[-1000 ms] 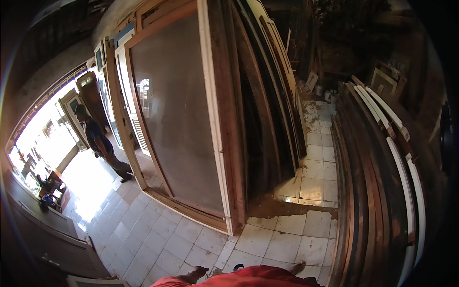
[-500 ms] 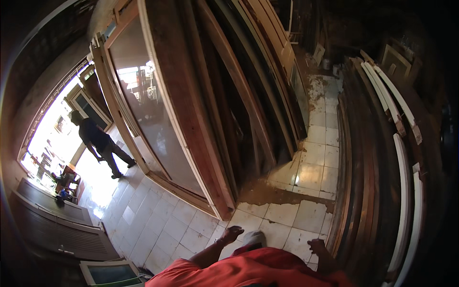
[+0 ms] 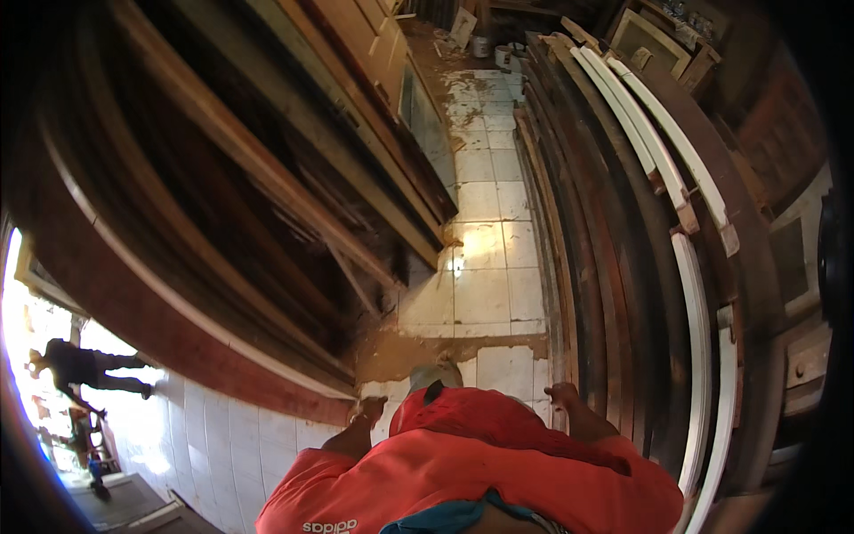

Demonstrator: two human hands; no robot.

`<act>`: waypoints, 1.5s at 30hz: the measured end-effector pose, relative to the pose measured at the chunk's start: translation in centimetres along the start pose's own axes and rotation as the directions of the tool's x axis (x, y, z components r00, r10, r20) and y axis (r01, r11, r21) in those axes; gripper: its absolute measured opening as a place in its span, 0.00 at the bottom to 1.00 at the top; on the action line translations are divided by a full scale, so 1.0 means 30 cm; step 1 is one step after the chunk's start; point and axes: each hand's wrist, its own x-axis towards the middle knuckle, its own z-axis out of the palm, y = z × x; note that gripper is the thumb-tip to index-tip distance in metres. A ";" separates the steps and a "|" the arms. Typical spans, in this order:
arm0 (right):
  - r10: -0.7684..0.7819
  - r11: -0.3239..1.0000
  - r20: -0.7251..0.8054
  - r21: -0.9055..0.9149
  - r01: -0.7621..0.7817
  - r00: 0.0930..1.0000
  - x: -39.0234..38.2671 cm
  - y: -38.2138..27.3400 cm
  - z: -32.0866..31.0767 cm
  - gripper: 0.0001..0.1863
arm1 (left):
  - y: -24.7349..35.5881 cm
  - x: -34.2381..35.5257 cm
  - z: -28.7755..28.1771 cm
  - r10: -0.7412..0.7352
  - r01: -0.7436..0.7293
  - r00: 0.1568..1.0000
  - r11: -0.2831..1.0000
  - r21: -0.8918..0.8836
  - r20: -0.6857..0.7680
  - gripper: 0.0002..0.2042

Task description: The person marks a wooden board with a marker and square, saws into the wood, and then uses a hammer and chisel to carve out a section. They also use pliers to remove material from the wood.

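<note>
- Boards (image 3: pixel 623 231): stacked right, near right hand (image 3: pixel 562 394); panels (image 3: pixel 240 147) left, near left hand (image 3: pixel 366 413).
- Grip, both: spread or pressed together, cannot tell.
- Best kept close in; mind broken floor (image 3: pixel 400 349).

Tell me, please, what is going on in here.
Someone in a red shirt stands on the tiled floor between wooden panels and long timber. The left hand is nearest the panels, the right hand nearest the timber; neither visibly holds anything. Another person is farther off, left.
</note>
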 end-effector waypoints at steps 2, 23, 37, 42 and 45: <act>0.102 0.990 -0.035 -0.094 -0.105 0.994 0.110 0.112 -0.038 0.20 | 0.300 0.099 -0.170 0.751 -0.516 0.629 0.595 0.616 -0.198 0.14; -0.033 0.671 -0.616 0.570 0.474 0.787 0.999 -0.384 -2.064 0.27 | 1.881 0.964 -0.836 0.467 -0.414 0.880 0.666 0.621 0.086 0.19; -0.419 0.697 -0.638 0.230 0.679 0.646 1.883 -0.942 -3.392 0.26 | 2.870 1.884 -1.495 0.268 -0.429 0.896 0.728 -0.535 -0.353 0.15; -0.170 0.811 -0.647 0.337 0.479 0.743 1.994 -0.925 -3.706 0.25 | 3.399 2.052 -1.911 0.307 -0.405 0.913 0.767 -0.498 -0.268 0.18; -0.031 0.693 -0.540 0.594 0.407 0.841 1.963 -1.056 -3.895 0.23 | 3.593 2.208 -2.127 0.292 -0.425 0.891 0.804 -0.416 -0.347 0.19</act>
